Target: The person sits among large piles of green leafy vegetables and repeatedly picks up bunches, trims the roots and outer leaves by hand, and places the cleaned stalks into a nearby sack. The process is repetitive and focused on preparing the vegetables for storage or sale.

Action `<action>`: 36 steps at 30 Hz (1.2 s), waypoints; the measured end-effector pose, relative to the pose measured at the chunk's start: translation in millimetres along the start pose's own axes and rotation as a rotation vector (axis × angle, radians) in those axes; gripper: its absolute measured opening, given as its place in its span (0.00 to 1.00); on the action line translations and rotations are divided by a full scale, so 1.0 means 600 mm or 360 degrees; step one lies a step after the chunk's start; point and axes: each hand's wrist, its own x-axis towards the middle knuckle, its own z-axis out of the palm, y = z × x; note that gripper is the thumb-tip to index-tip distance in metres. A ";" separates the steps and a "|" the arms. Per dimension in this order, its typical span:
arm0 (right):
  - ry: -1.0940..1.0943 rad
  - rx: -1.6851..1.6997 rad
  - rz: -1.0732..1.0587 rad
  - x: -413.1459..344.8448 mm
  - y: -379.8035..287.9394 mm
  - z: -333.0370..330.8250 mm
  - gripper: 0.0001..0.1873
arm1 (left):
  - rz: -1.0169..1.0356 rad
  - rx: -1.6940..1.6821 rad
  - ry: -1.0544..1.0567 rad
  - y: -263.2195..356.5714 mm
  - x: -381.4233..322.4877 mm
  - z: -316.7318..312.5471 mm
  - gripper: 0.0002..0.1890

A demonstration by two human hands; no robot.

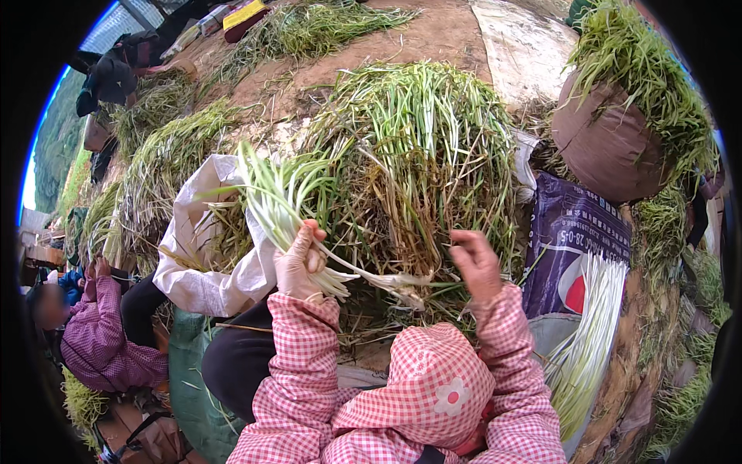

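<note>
My left hand (301, 261), in a thin pale glove, grips a bunch of slender green-and-white stalks (269, 203). Their leafy tips point up and away, and the pale lower ends come out below the fist. One longer stalk (371, 272) slants right from that hand toward a ragged, rooty end. To the right, my right hand (478, 267) hovers with fingers loosely curled and apart, nothing visible in it. Beyond both hands lies a large heap of uncleaned stalks (429, 133), with brown, withered leaves at its near side.
Long white stalks (591, 325) lie in a bundle over a purple printed sack (556, 220) at right. A white woven sack (197, 232) holds dry leaves at left. A brown bulging sack (614, 133) carries more greens. Another person (110, 336) in a purple checked jacket sits at far left.
</note>
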 end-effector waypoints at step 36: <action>-0.0655 0.0099 -0.0732 -0.026 -0.037 0.095 0.12 | -0.0244 0.0066 0.0118 -0.052 -0.053 0.049 0.11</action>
